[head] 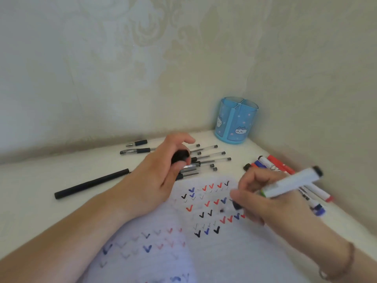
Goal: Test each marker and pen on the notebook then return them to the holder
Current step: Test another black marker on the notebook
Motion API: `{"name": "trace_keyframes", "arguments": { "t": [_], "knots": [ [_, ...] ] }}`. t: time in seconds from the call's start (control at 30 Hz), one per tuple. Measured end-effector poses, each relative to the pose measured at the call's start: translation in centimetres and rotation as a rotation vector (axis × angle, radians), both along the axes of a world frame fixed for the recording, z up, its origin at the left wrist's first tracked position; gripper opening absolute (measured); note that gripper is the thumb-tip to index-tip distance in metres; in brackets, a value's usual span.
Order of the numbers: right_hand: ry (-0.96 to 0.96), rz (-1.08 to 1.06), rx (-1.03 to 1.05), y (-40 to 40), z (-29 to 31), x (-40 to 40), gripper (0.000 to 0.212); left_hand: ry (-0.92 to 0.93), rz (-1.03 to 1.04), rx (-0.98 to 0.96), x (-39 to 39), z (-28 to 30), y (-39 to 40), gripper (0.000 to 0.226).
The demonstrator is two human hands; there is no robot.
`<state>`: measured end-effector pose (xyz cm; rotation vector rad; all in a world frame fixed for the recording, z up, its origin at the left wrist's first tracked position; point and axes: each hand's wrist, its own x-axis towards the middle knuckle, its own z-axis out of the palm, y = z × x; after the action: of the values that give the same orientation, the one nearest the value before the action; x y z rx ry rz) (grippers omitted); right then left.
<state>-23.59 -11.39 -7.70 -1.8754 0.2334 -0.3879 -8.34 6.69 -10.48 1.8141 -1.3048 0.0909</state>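
Observation:
My right hand (pixel 267 199) grips a white marker (pixel 289 183) with a black end, its dark tip down on the notebook (pixel 183 242). The page is covered with red, blue and black check marks. My left hand (pixel 157 176) rests at the notebook's top left corner and holds a black marker cap (pixel 180 156) between thumb and fingers. The blue holder (pixel 235 121) with cat pictures stands in the back corner, and its compartments look empty.
Several clear pens (pixel 206 160) lie in a heap behind my left hand. Two dark-grip pens (pixel 136 149) and a long black pen (pixel 91 183) lie to the left. Red, blue and black markers (pixel 275 165) lie at the right, near the wall.

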Motion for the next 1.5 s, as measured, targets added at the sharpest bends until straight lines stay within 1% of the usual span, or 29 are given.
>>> {"name": "trace_keyframes", "arguments": {
  "t": [0.07,0.2,0.3,0.37,0.53,0.7,0.83,0.9,0.97,1.03,1.1,1.17,1.2,1.23,1.3,1.33,1.37,1.43,1.5],
  "knots": [
    [0.006,-0.031,0.020,0.6,-1.5,-0.5,0.027,0.051,0.022,0.021,-0.3,0.2,-0.1,0.037],
    [-0.050,-0.154,-0.084,0.3,-2.4,-0.3,0.039,0.118,0.032,0.051,-0.5,0.5,-0.3,0.051],
    [0.002,-0.157,-0.139,0.0,-2.8,-0.2,0.033,0.117,0.024,0.097,-0.6,0.4,-0.5,0.049],
    [0.006,-0.145,-0.153,-0.1,-2.8,-0.3,0.033,0.122,0.011,0.117,-0.7,0.3,-0.6,0.045],
    [0.015,-0.099,-0.212,-0.2,-3.0,-0.2,0.032,0.175,0.012,0.111,-0.6,0.2,-0.6,0.043],
    [0.057,-0.107,-0.166,-0.5,-2.9,-0.2,0.035,0.174,0.018,0.124,-0.8,0.6,-0.6,0.043],
    [0.029,-0.128,-0.175,-0.2,-2.8,0.0,0.033,0.174,-0.005,0.108,-0.8,0.6,-0.6,0.040],
    [0.000,-0.151,-0.103,-0.3,-2.7,-0.1,0.040,0.159,-0.003,0.096,-0.9,0.6,-0.6,0.033],
    [-0.083,-0.124,0.079,-0.3,-2.3,-0.4,0.038,0.127,-0.009,0.078,-1.1,0.7,-0.5,0.028],
    [-0.190,-0.016,0.258,-0.2,-1.7,-0.6,0.042,0.130,-0.028,0.052,-1.3,0.8,-0.5,0.025],
    [-0.246,0.072,0.355,-0.5,-1.6,-0.6,0.040,0.176,-0.047,0.005,-1.5,0.9,-0.6,0.026],
    [-0.268,0.131,0.359,-0.9,-1.8,-0.7,0.023,0.175,-0.069,-0.034,-1.5,0.9,-0.7,0.026],
    [-0.274,0.148,0.365,-1.0,-1.9,-0.7,0.021,0.164,-0.076,-0.044,-1.5,0.8,-0.7,0.025],
    [-0.272,0.156,0.370,-1.1,-1.9,-0.7,0.025,0.160,-0.083,-0.053,-1.5,0.6,-0.8,0.023],
    [-0.267,0.150,0.376,-1.1,-1.9,-0.7,0.039,0.180,-0.102,-0.090,-1.5,0.4,-0.8,0.020],
    [-0.269,0.137,0.378,-1.2,-1.9,-0.7,0.043,0.206,-0.112,-0.113,-1.4,0.3,-0.8,0.020],
    [-0.269,0.126,0.377,-1.2,-1.8,-0.7,0.042,0.231,-0.123,-0.129,-1.4,0.3,-0.8,0.020],
    [-0.267,0.146,0.379,-1.2,-1.8,-0.7,0.032,0.254,-0.146,-0.146,-1.5,0.4,-0.9,0.020],
    [-0.264,0.202,0.381,-0.9,-1.9,-0.6,0.020,0.237,-0.179,-0.142,-1.9,0.6,-0.9,0.022]
  ]
}}
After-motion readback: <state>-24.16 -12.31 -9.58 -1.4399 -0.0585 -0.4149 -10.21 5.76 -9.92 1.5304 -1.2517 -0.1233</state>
